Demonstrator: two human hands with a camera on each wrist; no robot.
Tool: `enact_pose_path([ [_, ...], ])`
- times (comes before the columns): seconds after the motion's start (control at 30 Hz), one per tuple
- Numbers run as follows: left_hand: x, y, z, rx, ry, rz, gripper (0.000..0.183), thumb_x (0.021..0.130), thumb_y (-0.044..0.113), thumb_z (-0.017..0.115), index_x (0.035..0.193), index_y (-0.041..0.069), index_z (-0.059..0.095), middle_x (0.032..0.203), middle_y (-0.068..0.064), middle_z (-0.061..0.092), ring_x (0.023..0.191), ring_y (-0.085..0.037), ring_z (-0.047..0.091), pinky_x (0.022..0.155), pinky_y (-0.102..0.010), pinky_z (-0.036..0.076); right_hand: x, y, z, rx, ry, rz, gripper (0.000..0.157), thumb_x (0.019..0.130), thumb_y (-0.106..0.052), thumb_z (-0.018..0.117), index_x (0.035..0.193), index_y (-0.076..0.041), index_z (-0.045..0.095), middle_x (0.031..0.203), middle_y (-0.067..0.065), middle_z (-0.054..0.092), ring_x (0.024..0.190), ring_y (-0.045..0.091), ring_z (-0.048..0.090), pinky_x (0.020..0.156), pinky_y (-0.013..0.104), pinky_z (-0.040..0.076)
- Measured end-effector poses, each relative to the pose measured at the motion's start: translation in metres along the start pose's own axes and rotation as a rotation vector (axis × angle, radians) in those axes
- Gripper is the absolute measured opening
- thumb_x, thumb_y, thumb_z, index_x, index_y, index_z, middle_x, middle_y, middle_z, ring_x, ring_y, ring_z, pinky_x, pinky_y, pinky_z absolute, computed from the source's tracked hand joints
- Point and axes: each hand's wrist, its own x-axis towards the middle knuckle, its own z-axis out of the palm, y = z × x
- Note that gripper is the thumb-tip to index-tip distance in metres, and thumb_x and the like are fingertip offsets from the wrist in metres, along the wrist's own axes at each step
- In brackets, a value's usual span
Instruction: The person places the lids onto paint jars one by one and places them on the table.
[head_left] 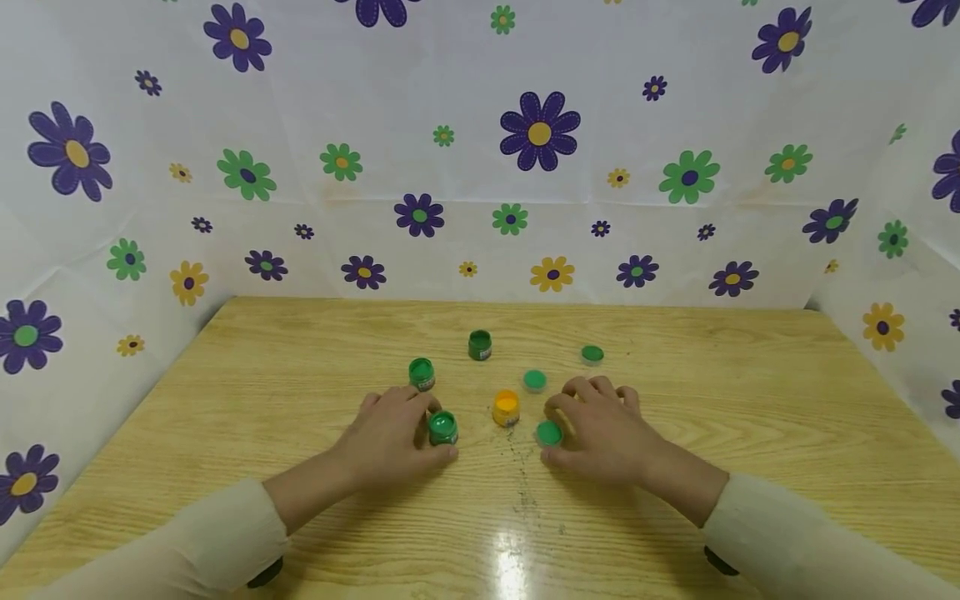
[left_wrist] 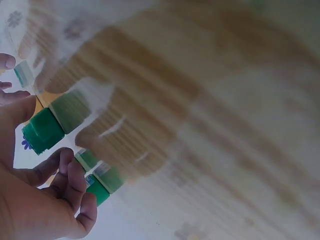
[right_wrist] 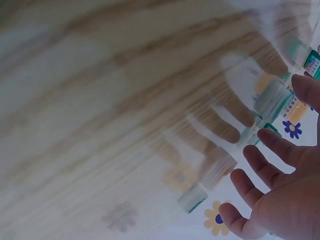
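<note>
- Head view: four small lidless pots of what looks like paint stand upright on a wood-grain worktop (head_left: 247, 400), in front of a white flowered cloth (head_left: 465, 100). Standing upright probably keeps the contents from spilling.
- The left hand (head_left: 393, 433) is loosely curved around the nearest green pot (head_left: 443, 428), thumb on the near side and index finger on the far side, as if to steady it.
- Just beyond that hand stands a second green pot (head_left: 422, 374); farther back is a dark green pot (head_left: 480, 345). A yellow pot (head_left: 506, 407) stands between the two hands.
- The right hand (head_left: 603, 429) is spread and relaxed, thumb and index finger bracketing the nearest lid (head_left: 550, 433), which lies flat on the worktop. A middle lid (head_left: 535, 381) and a far lid (head_left: 592, 354) lie beyond, all right of the green pots, perhaps to keep lids and pots apart.
- The pots carry small labels, too tiny to read here.
- Left wrist view: a gap shows between index finger and nearest green pot, so no firm grip is visible; whether the thumb touches it, I cannot tell. The glossy worktop mirrors hand and pots.
- Right wrist view: the fingers are parted and gently bent, holding nothing. Printed labels show on a green pot and the yellow one, but no brand or word is legible.
</note>
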Motion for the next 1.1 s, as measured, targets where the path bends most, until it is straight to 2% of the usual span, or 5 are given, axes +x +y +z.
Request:
enact_pose_path([
  [0.1, 0.002, 0.000, 0.000, -0.033, 0.010, -0.003, 0.037, 0.081, 0.046, 0.077, 0.101, 0.016, 0.068, 0.090, 0.006, 0.060, 0.091, -0.016, 0.056, 0.082, -0.046, 0.040, 0.001, 0.000, 0.002, 0.002, 0.002, 0.003, 0.036, 0.085, -0.043, 0.074, 0.113, -0.022, 0.066, 0.125, 0.003, 0.056, 0.115, 0.028, 0.045, 0.095, 0.061, 0.032],
  [0.2, 0.002, 0.000, -0.001, -0.053, 0.011, -0.003, 0.035, 0.081, 0.043, 0.078, 0.099, 0.015, 0.068, 0.089, 0.006, 0.060, 0.088, -0.014, 0.055, 0.079, -0.042, 0.040, 0.002, -0.001, 0.003, 0.018, 0.000, 0.011, 0.034, 0.085, -0.041, 0.075, 0.111, -0.021, 0.067, 0.122, 0.001, 0.057, 0.114, 0.027, 0.044, 0.093, 0.059, 0.032],
  [0.33, 0.002, 0.000, -0.001, -0.058, 0.026, 0.027, 0.033, 0.082, 0.039, 0.078, 0.100, 0.013, 0.068, 0.093, 0.004, 0.063, 0.092, -0.016, 0.058, 0.081, -0.044, 0.043, 0.004, -0.002, 0.004, 0.046, 0.007, 0.022, 0.031, 0.084, -0.037, 0.076, 0.109, -0.020, 0.067, 0.118, 0.001, 0.058, 0.113, 0.027, 0.043, 0.092, 0.057, 0.031],
  [0.67, 0.005, 0.009, 0.002, -0.111, 0.030, 0.079, 0.026, 0.077, 0.032, 0.079, 0.092, 0.013, 0.068, 0.082, 0.008, 0.059, 0.079, -0.009, 0.050, 0.080, -0.041, 0.044, 0.005, -0.005, 0.002, 0.070, 0.077, 0.012, 0.018, 0.085, -0.030, 0.076, 0.096, -0.017, 0.071, 0.105, -0.003, 0.065, 0.108, 0.023, 0.050, 0.096, 0.061, 0.029],
  [1.1, 0.004, 0.024, 0.006, -0.132, 0.032, 0.124, 0.024, 0.074, 0.032, 0.079, 0.087, 0.014, 0.068, 0.080, 0.010, 0.059, 0.075, -0.005, 0.050, 0.077, -0.033, 0.043, 0.003, -0.012, -0.003, 0.092, 0.110, -0.007, 0.022, 0.080, -0.031, 0.080, 0.095, -0.018, 0.072, 0.106, -0.003, 0.067, 0.109, 0.021, 0.053, 0.099, 0.062, 0.031],
])
